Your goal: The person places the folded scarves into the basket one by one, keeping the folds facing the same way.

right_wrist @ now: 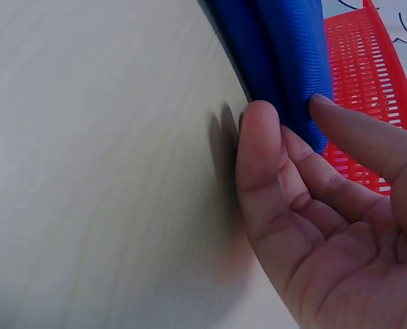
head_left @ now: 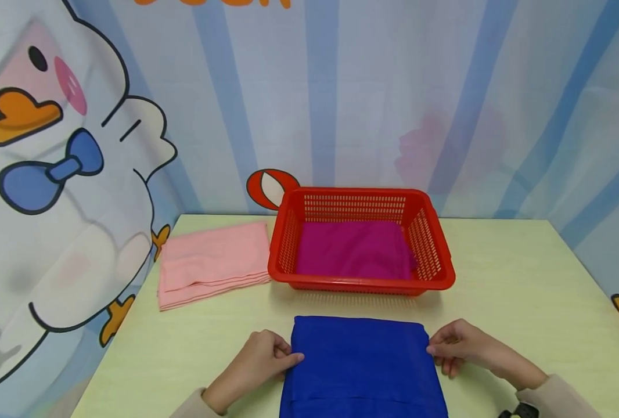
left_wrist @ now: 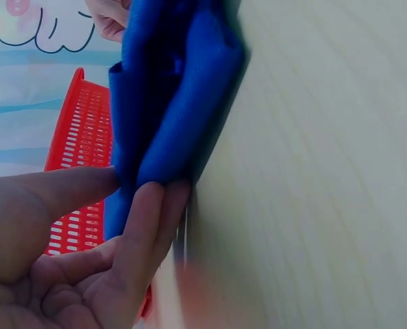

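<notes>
The person is sitting at the pale green table [head_left: 518,273] with a blue cloth [head_left: 360,363] lying flat on it right in front of them, folded into a tidy rectangle. The left hand [head_left: 254,363] is pinching the cloth's left edge near the far corner, thumb on top and fingers tucked beneath the layers; the left wrist view is showing that clearly, with the blue folds [left_wrist: 169,103] caught between thumb and fingertips. The right hand [head_left: 461,345] is doing the same on the opposite edge, and the right wrist view is showing the thumb and forefinger closing on the cloth's doubled edge [right_wrist: 279,62]. The hands are well apart, one at each side, which looks like the way to keep the layers together and the fold square while handling it.

Just beyond the cloth, the red basket [head_left: 362,284] is standing with a magenta cloth [head_left: 353,249] lying folded inside it. I judge the basket is placed close and centred so a folded piece can go straight forward into it. To the basket's left, a stack of pink cloth [head_left: 212,264] is resting on the table, touching or nearly touching the basket's side. A cartoon duck backdrop [head_left: 53,145] is hanging behind it all.
</notes>
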A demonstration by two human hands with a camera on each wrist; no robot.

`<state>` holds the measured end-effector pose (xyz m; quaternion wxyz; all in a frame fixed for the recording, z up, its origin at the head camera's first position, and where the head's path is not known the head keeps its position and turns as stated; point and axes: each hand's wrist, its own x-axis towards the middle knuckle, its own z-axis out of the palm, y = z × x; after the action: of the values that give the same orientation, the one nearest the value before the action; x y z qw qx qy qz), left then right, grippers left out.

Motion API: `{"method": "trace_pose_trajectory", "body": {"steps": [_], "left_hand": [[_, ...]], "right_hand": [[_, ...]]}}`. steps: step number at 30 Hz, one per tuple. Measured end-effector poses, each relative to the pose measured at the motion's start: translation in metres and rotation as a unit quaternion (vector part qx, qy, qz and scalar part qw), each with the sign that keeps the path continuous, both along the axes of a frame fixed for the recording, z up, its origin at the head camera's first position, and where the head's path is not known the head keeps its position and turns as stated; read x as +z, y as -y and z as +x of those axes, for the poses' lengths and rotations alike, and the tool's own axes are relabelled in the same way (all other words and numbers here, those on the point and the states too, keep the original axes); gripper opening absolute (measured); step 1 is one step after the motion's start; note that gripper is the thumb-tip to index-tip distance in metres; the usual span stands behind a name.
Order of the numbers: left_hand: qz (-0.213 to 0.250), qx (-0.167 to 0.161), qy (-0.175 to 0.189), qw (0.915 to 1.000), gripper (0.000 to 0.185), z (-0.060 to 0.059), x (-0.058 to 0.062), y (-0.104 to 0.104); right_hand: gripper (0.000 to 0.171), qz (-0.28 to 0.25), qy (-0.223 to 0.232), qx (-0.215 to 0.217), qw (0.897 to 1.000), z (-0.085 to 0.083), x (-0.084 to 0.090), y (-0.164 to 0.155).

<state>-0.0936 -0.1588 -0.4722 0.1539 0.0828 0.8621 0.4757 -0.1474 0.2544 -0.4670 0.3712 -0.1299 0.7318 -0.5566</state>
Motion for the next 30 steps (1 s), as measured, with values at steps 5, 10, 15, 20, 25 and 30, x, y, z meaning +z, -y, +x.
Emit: {"method": "trace_pose_trajectory", "body": {"steps": [5, 10, 15, 20, 25, 30], "left_hand": [[0.016, -0.006, -0.004, 0.9998, 0.025, -0.0002, -0.0013, -0.0001], [0.017, -0.014, -0.005, 0.9997, 0.026, -0.0012, -0.0025, -0.0006], [0.015, -0.025, -0.008, 0.9995, 0.027, -0.0029, -0.0040, -0.0014], [0.007, -0.045, -0.029, 0.9985, 0.032, -0.0034, -0.0058, -0.0029], [-0.017, -0.056, -0.048, 0.9971, 0.045, -0.0034, -0.0067, -0.0037], [-0.031, -0.046, -0.052, 0.9971, 0.047, -0.0022, -0.0056, -0.0048]], "right_hand": [[0.023, 0.011, 0.001, -0.006, 1.000, 0.0001, -0.0018, 0.0007], [0.023, 0.011, -0.009, -0.003, 1.000, 0.0007, -0.0031, 0.0020], [0.025, 0.009, -0.025, -0.003, 1.000, 0.0023, -0.0034, 0.0040], [0.025, 0.023, -0.049, -0.002, 0.999, 0.0029, -0.0050, 0.0061], [0.029, 0.034, -0.076, 0.012, 0.996, 0.0031, -0.0055, 0.0079], [0.029, 0.030, -0.089, 0.016, 0.995, 0.0037, -0.0058, 0.0086]]}}
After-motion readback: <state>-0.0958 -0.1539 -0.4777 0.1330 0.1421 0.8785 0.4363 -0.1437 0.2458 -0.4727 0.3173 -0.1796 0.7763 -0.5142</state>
